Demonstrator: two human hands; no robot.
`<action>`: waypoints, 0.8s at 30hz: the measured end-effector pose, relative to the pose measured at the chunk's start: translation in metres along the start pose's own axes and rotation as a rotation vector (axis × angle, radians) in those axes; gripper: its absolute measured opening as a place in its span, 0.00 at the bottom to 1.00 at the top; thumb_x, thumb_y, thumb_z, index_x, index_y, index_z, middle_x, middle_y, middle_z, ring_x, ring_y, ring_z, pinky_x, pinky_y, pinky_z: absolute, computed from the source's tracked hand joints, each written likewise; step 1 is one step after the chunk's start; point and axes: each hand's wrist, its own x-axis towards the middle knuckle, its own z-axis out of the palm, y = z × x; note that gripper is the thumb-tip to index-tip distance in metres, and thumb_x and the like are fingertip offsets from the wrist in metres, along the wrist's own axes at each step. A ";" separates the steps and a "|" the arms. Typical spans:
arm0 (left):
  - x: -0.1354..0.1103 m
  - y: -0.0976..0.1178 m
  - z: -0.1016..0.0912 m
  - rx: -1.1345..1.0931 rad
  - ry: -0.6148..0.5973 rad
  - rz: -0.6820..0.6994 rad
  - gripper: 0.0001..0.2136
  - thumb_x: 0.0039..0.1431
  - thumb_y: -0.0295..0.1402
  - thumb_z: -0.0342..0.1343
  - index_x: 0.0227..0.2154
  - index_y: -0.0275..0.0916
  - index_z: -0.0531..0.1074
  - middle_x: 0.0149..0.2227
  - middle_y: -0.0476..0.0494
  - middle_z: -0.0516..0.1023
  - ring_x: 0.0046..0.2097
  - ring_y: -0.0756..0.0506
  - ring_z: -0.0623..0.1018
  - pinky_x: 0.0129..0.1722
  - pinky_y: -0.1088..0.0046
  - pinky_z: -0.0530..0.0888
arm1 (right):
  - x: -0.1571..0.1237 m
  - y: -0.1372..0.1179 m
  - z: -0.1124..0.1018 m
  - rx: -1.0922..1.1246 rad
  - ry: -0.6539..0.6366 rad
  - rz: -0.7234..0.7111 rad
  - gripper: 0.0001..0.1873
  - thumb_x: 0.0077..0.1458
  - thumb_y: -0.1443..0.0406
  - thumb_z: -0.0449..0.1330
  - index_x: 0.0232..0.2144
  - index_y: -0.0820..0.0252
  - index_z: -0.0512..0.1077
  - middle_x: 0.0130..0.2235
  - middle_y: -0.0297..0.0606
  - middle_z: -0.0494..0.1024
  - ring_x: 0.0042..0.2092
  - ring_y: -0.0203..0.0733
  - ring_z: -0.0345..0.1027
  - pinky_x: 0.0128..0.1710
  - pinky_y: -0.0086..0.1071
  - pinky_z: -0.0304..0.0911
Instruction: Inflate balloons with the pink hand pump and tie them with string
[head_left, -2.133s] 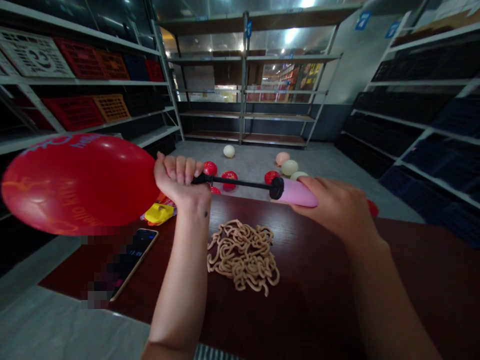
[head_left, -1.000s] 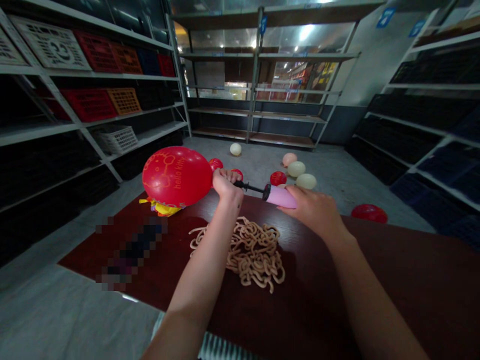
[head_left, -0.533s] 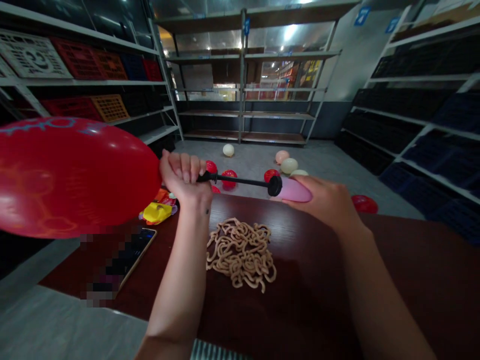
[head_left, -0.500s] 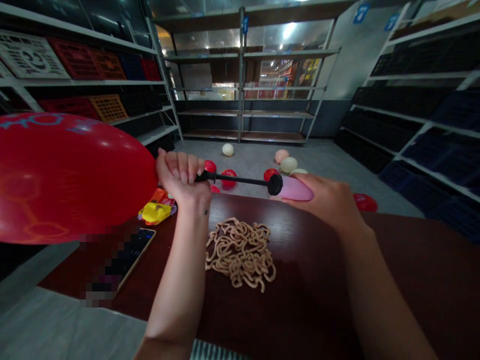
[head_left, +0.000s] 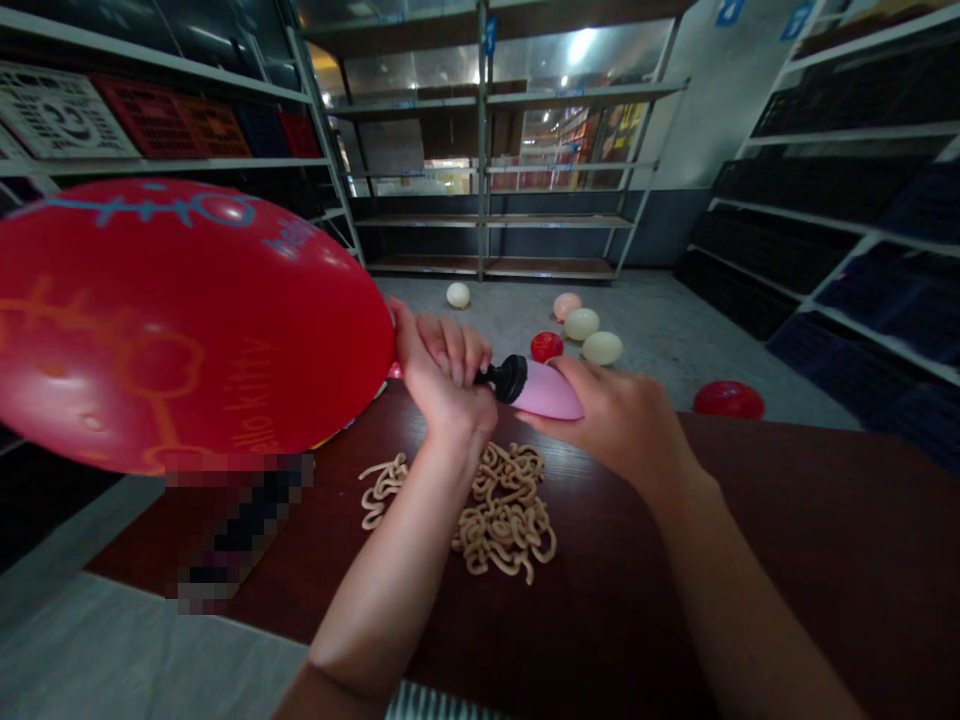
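Note:
A big red printed balloon (head_left: 180,325) fills the left of the head view, held above the dark wooden table (head_left: 787,540). My left hand (head_left: 442,375) is closed round the balloon's neck and the black end of a pink hand pump (head_left: 544,388). My right hand (head_left: 619,420) grips the pump's pink barrel, which is pushed up close to the left fist. Below my hands lies a heap of limp beige balloons (head_left: 495,510) on the table.
A phone (head_left: 232,530) lies at the table's left, partly blurred. Several inflated balloons, red (head_left: 727,399) and cream (head_left: 602,347), rest on the grey floor beyond the table. Metal shelves with crates (head_left: 67,110) line both sides and the back.
The pump barrel has been pushed in towards my left hand, so the black rod no longer shows. The red balloon looks larger and sits higher in the view.

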 end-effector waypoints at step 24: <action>0.075 -0.014 -0.088 -0.049 0.455 -0.138 0.21 0.66 0.30 0.42 0.16 0.39 0.44 0.12 0.57 0.45 0.13 0.55 0.49 0.18 0.75 0.51 | 0.000 0.031 0.051 -0.111 -0.231 -0.019 0.23 0.55 0.45 0.55 0.43 0.52 0.73 0.32 0.43 0.82 0.29 0.50 0.74 0.24 0.35 0.52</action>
